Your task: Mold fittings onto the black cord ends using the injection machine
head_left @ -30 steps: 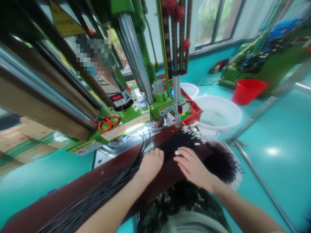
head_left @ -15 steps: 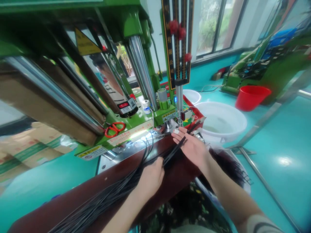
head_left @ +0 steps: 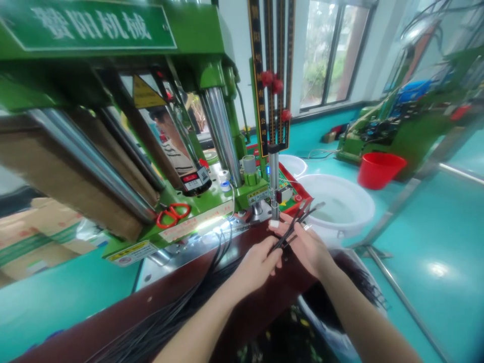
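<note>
My left hand [head_left: 257,267] is closed round a small bunch of thin black cables [head_left: 294,227] above the brown bench [head_left: 113,307]. Just beyond it, my right hand [head_left: 308,249] has the same cables between its thumb and fingers near their free ends, which fan out to the upper right. A white wrap covers one fingertip of that hand. Behind my left forearm, a thick bundle of black cables [head_left: 170,317] lies along the bench. A few cables [head_left: 224,247] loop up towards the metal plate of the green press [head_left: 200,201].
Orange-handled scissors [head_left: 173,216] rest on the press. Right of the bench are a white tub [head_left: 336,229], a red bucket [head_left: 380,171] and a metal frame [head_left: 406,302]. A container of dark cables [head_left: 357,277] stands close beside my right forearm. Cardboard boxes [head_left: 49,232] are at the left.
My left hand has moved right along the cables, up close to my right hand. My right hand's fingers have drawn in round the cable ends. The view has tilted up slightly.
</note>
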### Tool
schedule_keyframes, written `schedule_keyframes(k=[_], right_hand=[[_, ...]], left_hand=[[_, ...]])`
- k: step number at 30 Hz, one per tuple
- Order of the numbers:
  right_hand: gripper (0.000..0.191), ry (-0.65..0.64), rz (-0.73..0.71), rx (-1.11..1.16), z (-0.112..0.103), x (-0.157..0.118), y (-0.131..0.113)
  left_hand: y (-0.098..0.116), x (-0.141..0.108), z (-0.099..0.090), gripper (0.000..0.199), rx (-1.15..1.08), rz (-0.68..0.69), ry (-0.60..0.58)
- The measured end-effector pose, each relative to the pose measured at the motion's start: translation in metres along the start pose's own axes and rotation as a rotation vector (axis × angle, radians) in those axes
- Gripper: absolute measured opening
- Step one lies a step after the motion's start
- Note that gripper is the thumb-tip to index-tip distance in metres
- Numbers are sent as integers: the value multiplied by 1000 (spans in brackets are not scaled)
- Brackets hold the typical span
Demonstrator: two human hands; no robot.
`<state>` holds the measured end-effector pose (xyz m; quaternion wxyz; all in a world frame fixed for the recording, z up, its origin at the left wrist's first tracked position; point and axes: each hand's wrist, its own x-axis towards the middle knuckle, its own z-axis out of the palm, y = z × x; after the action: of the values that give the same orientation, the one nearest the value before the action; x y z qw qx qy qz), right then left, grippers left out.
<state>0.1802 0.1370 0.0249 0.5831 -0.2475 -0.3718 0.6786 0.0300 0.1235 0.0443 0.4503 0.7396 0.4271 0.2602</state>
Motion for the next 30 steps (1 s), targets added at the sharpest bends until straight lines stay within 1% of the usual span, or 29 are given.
schedule_keyframes(k=[4, 8, 11, 13, 15, 18, 19, 20, 21, 23, 24, 25, 27, 28, 30], right_hand=[[33, 49, -71, -16, -3, 4, -6], [27, 105, -183, -23, -1, 5, -13], [21, 125, -227, -62, 0, 6, -16], [19, 131, -214, -53, 0, 4, -17], [18, 104, -156, -18, -2, 0, -18], [16, 39, -81, 2, -11, -11, -18], [13, 40, -76, 0, -16, -15, -16], [11, 59, -70, -6, -22, -21, -13], [10, 95, -57, -11, -29, -26, -9], [10, 206, -19, 3, -45, -38, 4], [10, 267, 3, 21, -52, -44, 10], [10, 326, 18, 44, -58, -49, 17], [11, 414, 37, 87, -67, -58, 27], [11, 435, 42, 97, -70, -60, 30], [13, 438, 52, 97, -72, -63, 33]], left_hand=[[-3, 0, -5, 23, 14, -34, -13], [-1, -4, -9, 29, 18, -58, -87], [2, -9, -7, 34, 41, -56, -123], [4, -13, -4, 36, 70, -56, -143], [6, -17, -2, 36, 106, -43, -177], [6, -18, -1, 35, 200, 73, -249], [3, -16, -1, 34, 258, 120, -236], [-1, -12, -2, 32, 338, 146, -190], [-7, -8, -2, 29, 446, 144, -115], [-23, 1, -2, 25, 708, 76, 39], [-31, 5, 0, 23, 833, 40, 75], [-39, 8, 3, 22, 935, 21, 77], [-52, 14, 10, 20, 1057, 31, 35], [-56, 15, 15, 19, 1086, 47, 18], [-60, 18, 22, 17, 1113, 61, 19]])
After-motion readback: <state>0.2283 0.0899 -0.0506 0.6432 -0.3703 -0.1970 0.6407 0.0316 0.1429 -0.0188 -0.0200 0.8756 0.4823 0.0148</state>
